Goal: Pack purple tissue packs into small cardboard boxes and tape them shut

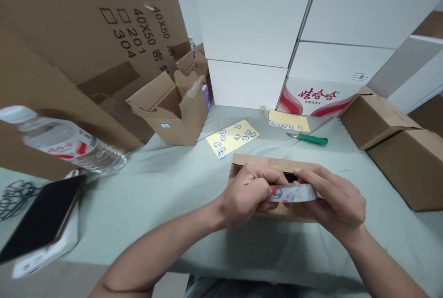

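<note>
A roll of clear tape (294, 193) with red and blue print is held between both hands just above a small closed cardboard box (263, 162) on the table. My left hand (247, 194) is curled, its fingers pinching at the left edge of the roll. My right hand (334, 201) wraps around the roll's right side from behind and below. The box lies under and behind the hands, and most of its top is hidden by them.
Two yellow sticker sheets (232, 137) (289, 121) and a green utility knife (309, 138) lie behind the box. An open small carton (173, 109) stands at left, brown boxes (398, 150) at right, white cartons (277, 26) at the back. A water bottle (65, 143) and a phone (43, 217) sit near left.
</note>
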The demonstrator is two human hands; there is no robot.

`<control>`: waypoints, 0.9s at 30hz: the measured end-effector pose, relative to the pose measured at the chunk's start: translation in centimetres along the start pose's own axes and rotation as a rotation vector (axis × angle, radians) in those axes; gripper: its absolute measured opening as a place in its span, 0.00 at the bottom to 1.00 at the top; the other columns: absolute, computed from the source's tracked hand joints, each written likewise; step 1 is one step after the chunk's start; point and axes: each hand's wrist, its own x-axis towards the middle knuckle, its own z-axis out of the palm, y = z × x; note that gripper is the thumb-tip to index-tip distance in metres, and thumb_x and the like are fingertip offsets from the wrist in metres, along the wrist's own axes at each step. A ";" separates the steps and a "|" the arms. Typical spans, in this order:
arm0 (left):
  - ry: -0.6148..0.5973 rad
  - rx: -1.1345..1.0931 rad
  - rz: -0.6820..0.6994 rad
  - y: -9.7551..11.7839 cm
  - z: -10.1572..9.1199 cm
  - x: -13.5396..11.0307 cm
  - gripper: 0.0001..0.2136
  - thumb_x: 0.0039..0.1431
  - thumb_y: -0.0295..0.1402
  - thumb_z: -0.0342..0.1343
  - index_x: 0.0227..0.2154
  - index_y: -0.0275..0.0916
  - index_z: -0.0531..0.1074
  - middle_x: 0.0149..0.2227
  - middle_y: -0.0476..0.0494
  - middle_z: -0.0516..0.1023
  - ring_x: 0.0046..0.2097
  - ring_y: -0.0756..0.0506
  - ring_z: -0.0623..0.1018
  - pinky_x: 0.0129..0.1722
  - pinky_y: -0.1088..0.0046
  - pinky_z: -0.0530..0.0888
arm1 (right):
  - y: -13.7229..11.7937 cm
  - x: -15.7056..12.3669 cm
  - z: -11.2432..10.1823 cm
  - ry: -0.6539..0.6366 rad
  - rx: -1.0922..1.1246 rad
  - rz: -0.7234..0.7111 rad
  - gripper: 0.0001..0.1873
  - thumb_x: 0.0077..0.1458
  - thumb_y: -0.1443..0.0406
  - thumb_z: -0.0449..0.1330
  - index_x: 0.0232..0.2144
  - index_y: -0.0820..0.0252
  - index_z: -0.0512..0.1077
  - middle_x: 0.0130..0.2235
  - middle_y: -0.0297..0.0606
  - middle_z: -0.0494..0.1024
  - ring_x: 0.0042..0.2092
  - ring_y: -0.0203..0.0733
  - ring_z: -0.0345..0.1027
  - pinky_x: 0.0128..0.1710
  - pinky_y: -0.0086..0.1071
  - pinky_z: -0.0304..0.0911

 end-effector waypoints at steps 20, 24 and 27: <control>0.109 1.419 1.182 0.7 -4.3 -1.7 0.08 0.65 0.25 0.52 0.43 0.34 0.74 0.37 0.40 0.82 0.39 0.48 0.80 0.53 0.64 0.73 | -0.3 0.6 0.2 0.004 -0.061 0.078 0.09 0.61 0.71 0.56 0.44 0.59 0.71 0.32 0.38 0.81 0.31 0.38 0.76 0.26 0.29 0.64; 0.055 1.562 1.227 1.9 -4.0 -1.9 0.10 0.67 0.24 0.46 0.41 0.33 0.73 0.35 0.41 0.82 0.38 0.47 0.79 0.50 0.64 0.75 | -0.3 0.5 0.2 -0.006 -0.046 0.096 0.10 0.61 0.71 0.57 0.45 0.57 0.71 0.32 0.38 0.81 0.31 0.39 0.76 0.25 0.30 0.62; 0.044 1.660 1.277 2.4 -3.8 -1.8 0.10 0.67 0.25 0.45 0.39 0.34 0.72 0.34 0.42 0.82 0.38 0.46 0.79 0.49 0.64 0.76 | -0.3 0.4 0.1 -0.024 -0.046 0.105 0.11 0.61 0.72 0.57 0.45 0.57 0.71 0.32 0.37 0.80 0.31 0.39 0.75 0.25 0.30 0.62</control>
